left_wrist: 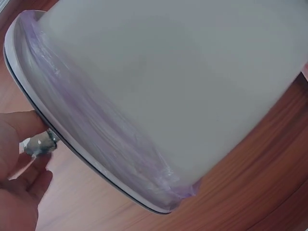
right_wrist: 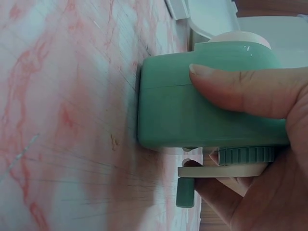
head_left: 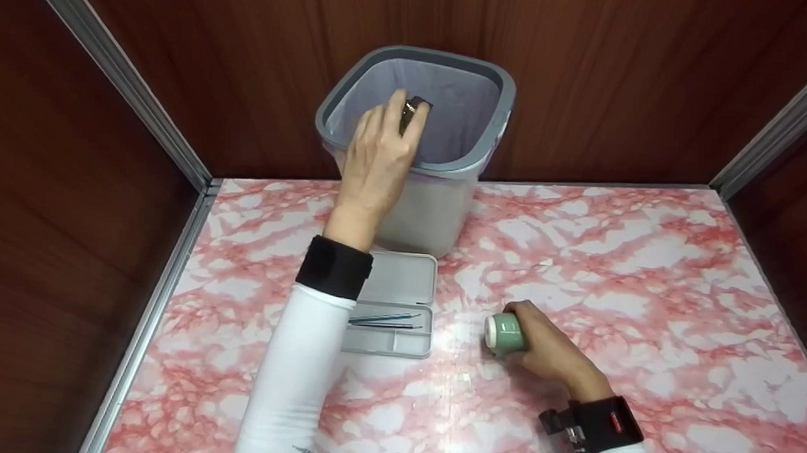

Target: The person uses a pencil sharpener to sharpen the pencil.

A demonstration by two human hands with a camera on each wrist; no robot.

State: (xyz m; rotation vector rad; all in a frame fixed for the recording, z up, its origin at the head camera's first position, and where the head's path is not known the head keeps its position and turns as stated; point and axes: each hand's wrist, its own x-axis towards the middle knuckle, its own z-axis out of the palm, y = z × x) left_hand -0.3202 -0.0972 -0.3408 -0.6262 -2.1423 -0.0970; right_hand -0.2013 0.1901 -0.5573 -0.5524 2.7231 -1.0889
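Note:
My left hand (head_left: 378,153) is over the near rim of a waste bin (head_left: 439,208), pinching a small dark piece (head_left: 415,110) between thumb and fingers. In the left wrist view the small piece (left_wrist: 41,144) looks glossy and partly see-through, just past the bin's rim; its exact kind is unclear. My right hand (head_left: 552,355) grips a green hand-crank pencil sharpener (head_left: 507,333) low at the tabletop. The right wrist view shows the thumb across the sharpener's body (right_wrist: 168,101) and the fingers behind its cream crank arm (right_wrist: 216,172).
An open pencil case (head_left: 411,279) lies in front of the bin, partly behind my left forearm. Pencils (head_left: 388,318) rest in its tray. The bin has a grey rim and a pale purple liner (head_left: 462,95). Brown wood panels (head_left: 591,77) enclose the marbled table (head_left: 648,294).

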